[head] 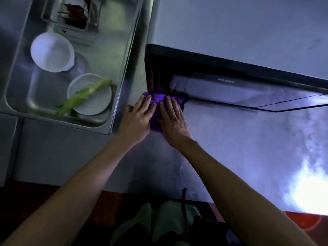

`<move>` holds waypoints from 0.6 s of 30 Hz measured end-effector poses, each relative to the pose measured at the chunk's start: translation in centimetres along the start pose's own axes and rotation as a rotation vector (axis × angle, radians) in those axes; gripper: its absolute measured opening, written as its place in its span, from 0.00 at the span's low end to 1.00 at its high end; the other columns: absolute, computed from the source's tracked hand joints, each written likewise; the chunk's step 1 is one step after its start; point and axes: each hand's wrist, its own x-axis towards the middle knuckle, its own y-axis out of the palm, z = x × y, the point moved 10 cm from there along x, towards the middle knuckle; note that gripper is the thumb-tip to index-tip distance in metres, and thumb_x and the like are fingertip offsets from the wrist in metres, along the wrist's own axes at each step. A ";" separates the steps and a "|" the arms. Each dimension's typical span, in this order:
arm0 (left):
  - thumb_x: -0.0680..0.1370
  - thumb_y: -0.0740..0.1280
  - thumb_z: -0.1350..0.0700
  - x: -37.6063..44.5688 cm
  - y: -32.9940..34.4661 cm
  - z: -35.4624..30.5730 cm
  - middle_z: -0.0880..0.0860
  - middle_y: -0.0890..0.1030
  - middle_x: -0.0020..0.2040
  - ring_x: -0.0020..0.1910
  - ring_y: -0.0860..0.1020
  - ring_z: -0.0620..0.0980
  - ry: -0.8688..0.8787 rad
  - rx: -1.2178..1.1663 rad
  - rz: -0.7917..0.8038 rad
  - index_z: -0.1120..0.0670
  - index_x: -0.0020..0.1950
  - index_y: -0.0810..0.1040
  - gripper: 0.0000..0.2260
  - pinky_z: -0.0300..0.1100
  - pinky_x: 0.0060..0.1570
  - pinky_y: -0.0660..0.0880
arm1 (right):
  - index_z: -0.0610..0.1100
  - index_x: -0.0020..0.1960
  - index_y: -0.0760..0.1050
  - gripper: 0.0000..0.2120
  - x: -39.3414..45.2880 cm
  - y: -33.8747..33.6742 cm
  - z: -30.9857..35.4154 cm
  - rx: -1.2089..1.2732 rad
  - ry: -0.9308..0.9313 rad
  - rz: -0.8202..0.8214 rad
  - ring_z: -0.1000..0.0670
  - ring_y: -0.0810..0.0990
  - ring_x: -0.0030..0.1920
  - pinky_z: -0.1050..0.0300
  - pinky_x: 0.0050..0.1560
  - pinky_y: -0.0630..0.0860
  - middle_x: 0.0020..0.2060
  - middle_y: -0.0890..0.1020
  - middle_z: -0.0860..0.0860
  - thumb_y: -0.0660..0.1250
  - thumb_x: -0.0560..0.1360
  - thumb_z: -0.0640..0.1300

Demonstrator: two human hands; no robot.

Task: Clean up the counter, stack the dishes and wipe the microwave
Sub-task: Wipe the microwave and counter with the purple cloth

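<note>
A purple cloth (157,101) lies on the steel counter (239,139) against the lower left corner of the black microwave (221,80). My left hand (137,119) and my right hand (173,119) both press flat on the cloth with straight fingers, side by side. The microwave's glossy front door reflects the cloth and my fingers. In the sink (124,55) to the left stand a white bowl (52,51) and a white plate (92,96) with a green vegetable stalk (83,96) lying across it.
A clear container (71,13) holding dried red chillies sits at the back of the sink. A bright glare spot (307,190) covers the counter's front right. The counter's front edge runs just above my green clothing (159,221).
</note>
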 end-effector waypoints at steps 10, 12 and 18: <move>0.74 0.64 0.64 0.6 0.0 -0.9 0.55 0.60 0.80 0.78 0.59 0.56 0.063 0.013 0.043 0.52 0.77 0.66 0.31 0.54 0.57 0.68 | 0.44 0.81 0.45 0.30 -0.8 -0.5 -2.0 -0.020 0.039 0.018 0.44 0.42 0.80 0.51 0.78 0.40 0.81 0.46 0.45 0.54 0.85 0.51; 0.74 0.65 0.63 1.0 0.1 -2.0 0.55 0.61 0.80 0.78 0.61 0.56 0.076 0.010 0.050 0.52 0.77 0.66 0.31 0.54 0.56 0.67 | 0.45 0.81 0.46 0.30 -1.4 -0.8 -3.1 -0.016 0.048 0.014 0.45 0.42 0.80 0.50 0.79 0.41 0.81 0.46 0.46 0.54 0.85 0.50; 0.76 0.64 0.62 2.5 0.0 -7.8 0.56 0.63 0.79 0.76 0.64 0.56 0.127 0.032 0.024 0.53 0.76 0.67 0.28 0.53 0.54 0.67 | 0.46 0.81 0.47 0.28 -4.2 -2.1 -8.3 -0.016 0.105 -0.001 0.46 0.43 0.81 0.47 0.80 0.45 0.81 0.46 0.47 0.52 0.85 0.50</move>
